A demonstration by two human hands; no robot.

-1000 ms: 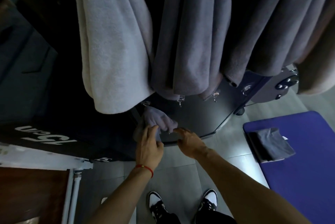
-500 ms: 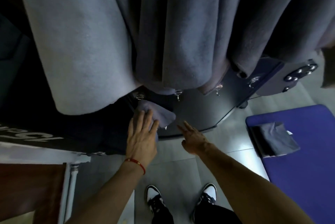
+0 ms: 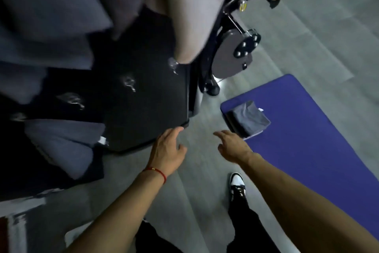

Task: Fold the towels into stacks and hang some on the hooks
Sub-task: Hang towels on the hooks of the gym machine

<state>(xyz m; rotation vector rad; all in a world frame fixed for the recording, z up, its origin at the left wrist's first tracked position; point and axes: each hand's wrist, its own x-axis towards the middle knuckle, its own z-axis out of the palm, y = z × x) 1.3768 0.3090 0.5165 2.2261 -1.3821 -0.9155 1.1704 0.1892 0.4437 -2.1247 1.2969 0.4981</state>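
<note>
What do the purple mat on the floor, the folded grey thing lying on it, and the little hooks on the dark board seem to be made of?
The purple mat looks like foam or rubber: flat, matte, evenly coloured, with a rounded corner. The folded grey towel looks like soft cloth, with a dull surface, creases and a small white tag. The hooks look like polished metal, judging by their bright glints, though blur leaves this uncertain.

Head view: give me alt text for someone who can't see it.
Both hands, left hand and right hand, hover open and empty above the grey floor. A folded grey towel lies on a purple mat; more towels hang from a dark hook panel.
</note>
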